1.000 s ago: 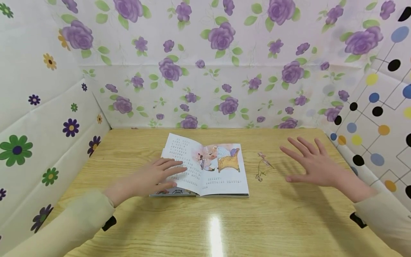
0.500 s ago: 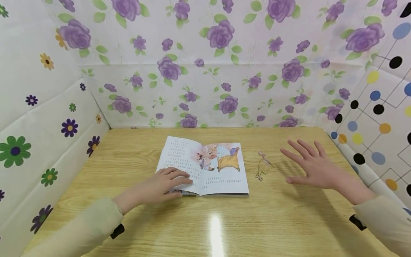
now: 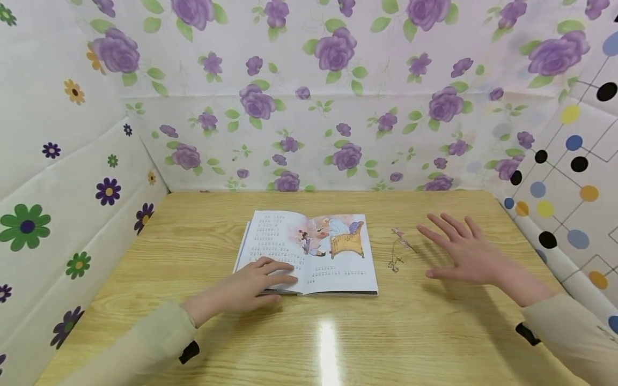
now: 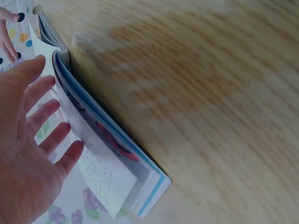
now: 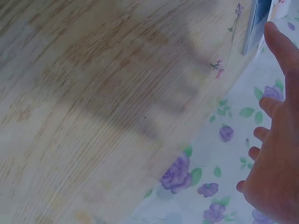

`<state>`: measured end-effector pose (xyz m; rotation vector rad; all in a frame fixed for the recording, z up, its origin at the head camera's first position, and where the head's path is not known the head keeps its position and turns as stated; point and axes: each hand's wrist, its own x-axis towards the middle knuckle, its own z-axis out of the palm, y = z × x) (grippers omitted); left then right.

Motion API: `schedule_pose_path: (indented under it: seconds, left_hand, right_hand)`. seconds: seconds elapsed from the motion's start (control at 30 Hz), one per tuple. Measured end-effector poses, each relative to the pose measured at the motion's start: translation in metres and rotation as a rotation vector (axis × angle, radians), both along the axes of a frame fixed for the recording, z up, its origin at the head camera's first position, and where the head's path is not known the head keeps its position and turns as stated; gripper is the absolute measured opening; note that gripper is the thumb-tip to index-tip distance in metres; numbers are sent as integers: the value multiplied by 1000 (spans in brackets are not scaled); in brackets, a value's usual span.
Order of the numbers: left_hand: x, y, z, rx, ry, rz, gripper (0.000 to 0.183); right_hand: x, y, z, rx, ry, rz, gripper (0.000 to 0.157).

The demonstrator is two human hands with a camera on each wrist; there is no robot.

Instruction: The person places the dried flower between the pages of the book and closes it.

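Left hand (image 3: 255, 284), book (image 3: 319, 258) beneath fingers

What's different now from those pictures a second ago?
The left hand has slid rightward and nearer the person, toward the bottom of the left page, which has come down flatter. Neither hand visibly took hold of anything. The right hand stays spread above the table, and the right page looks the same.
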<state>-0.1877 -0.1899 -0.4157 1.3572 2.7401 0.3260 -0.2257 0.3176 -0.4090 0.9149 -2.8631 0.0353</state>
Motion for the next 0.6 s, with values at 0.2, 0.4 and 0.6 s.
schedule_pose_path:
  seconds: [0.2, 0.4, 0.6]
  left_hand:
    - [-1, 1, -6, 1, -66, 40, 46]
    - [-2, 2, -9, 17, -145, 79, 47]
    - [-5, 3, -12, 33, -196, 91, 50]
  right_hand:
    - [-5, -2, -5, -1, -3, 5, 94]
    - [-6, -3, -6, -13, -58, -19, 94]
    - [-6, -5, -7, -28, -128, -46, 95]
